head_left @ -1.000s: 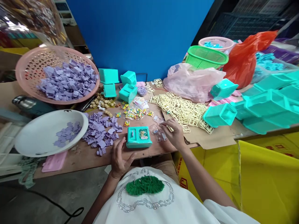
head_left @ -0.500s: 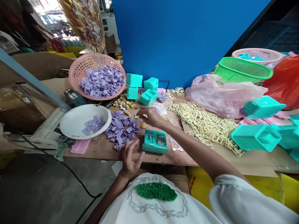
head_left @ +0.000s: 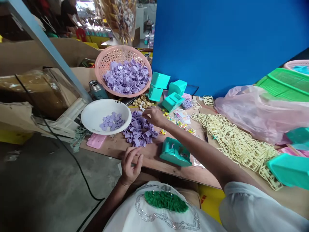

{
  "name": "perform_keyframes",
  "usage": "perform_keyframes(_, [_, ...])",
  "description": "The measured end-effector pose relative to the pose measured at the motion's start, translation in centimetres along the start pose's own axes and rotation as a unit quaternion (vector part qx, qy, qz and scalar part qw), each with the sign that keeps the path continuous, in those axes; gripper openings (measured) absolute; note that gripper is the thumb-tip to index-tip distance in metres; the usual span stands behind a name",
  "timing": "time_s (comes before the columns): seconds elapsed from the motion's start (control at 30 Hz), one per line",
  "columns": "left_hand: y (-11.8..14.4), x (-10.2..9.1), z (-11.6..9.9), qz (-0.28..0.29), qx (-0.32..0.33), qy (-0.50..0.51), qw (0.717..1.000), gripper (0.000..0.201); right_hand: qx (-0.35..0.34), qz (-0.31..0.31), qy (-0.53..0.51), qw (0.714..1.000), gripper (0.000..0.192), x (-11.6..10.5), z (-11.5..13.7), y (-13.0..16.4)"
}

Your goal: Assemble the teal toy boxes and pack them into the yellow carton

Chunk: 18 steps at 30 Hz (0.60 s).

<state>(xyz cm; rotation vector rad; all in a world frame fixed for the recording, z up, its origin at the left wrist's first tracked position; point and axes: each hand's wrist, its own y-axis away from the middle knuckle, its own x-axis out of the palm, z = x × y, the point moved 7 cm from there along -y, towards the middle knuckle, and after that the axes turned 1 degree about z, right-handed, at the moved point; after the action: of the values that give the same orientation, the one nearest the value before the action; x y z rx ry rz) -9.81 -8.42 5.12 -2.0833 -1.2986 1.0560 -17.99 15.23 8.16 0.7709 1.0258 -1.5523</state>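
Observation:
My right hand (head_left: 154,116) reaches over the far edge of a pile of purple plastic parts (head_left: 141,130); its fingers are bent in a pinch, and whatever lies between them is too small to make out. Near the table's front edge my left hand (head_left: 131,165) hovers with thumb and fingers apart, holding nothing. To its right sits a teal plastic housing (head_left: 176,152) with small parts inside, partly behind my right forearm. Tiny yellow and multicoloured pieces (head_left: 163,132) lie between the purple pile and the housing.
At the left are a white bowl (head_left: 106,127) and a pink basket (head_left: 106,56) with purple parts. Teal housings (head_left: 173,101) stand at the back. Cream plastic frames (head_left: 234,141) and a pink bag (head_left: 253,109) lie right. A metal post (head_left: 51,51) slants at left.
The view has turned right-to-left, shifting the table rightward. My right hand has moved left from the small coloured pieces to the purple pile. My left hand stays empty, now farther from the teal housing.

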Motion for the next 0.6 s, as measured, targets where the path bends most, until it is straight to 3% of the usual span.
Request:
perform_keyframes(0.07, [0.1, 0.6, -0.1, 0.005, 0.002, -0.001, 1.000, 0.026, 0.008, 0.040, 0.029, 0.999, 0.018, 1.1, 1.3, -0.8])
perform_keyframes(0.17, [0.2, 1.3, 0.0, 0.006, 0.003, 0.002, 1.000, 0.025, 0.063, 0.096, 0.076, 0.990, 0.033, 2.7, 2.6, -1.7])
perform_keyframes(0.33, [0.0, 1.3, 0.5, 0.011, -0.017, 0.019, 1.000, 0.024, 0.088, 0.101, 0.061, 0.989, 0.026, 3.5, 3.5, -2.3])
perform_keyframes(0.4, [-0.1, 0.8, 0.6, 0.005, -0.036, 0.038, 0.999, 0.022, 0.086, 0.088, 0.035, 0.992, 0.024, 2.8, 3.0, -2.1])
perform_keyframes(0.5, [-0.6, 0.0, 1.2, -0.022, -0.129, 0.107, 0.986, 0.019, 0.083, 0.062, -0.004, 0.995, 0.026, 0.3, 1.8, -0.9])
perform_keyframes(0.6, [-2.0, 0.7, 1.8, -0.035, -0.257, 0.231, 0.938, 0.035, 0.027, 0.047, -0.146, 0.988, 0.036, -2.9, 1.8, 1.7])
